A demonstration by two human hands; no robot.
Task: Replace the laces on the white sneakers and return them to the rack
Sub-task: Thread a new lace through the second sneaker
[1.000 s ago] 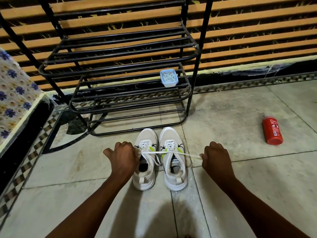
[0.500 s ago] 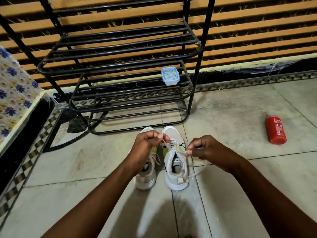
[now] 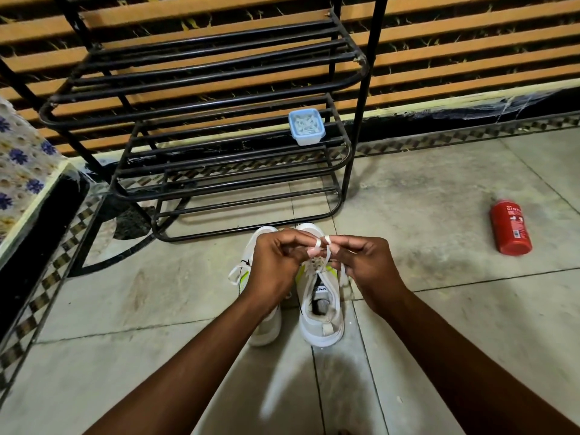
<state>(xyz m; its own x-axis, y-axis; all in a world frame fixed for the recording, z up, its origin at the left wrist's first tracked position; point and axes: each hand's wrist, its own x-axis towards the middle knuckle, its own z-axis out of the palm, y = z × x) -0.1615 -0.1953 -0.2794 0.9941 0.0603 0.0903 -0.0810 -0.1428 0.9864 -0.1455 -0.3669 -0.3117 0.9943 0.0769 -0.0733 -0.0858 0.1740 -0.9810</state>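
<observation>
Now pinching lace loops [image 3: 317,244] in left hand [image 3: 276,265] and right hand [image 3: 367,268], close together before the rack [image 3: 201,101] — no longer stretched wide — likely tying off.

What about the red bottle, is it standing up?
No, the red bottle lies flat on its side on the floor.

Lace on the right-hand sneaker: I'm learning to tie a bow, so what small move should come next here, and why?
Probably cross one loop over the other and tuck it through. The left hand and right hand each pinch a small loop of the white lace side by side above the sneaker, and no finished bow shows yet.
</observation>
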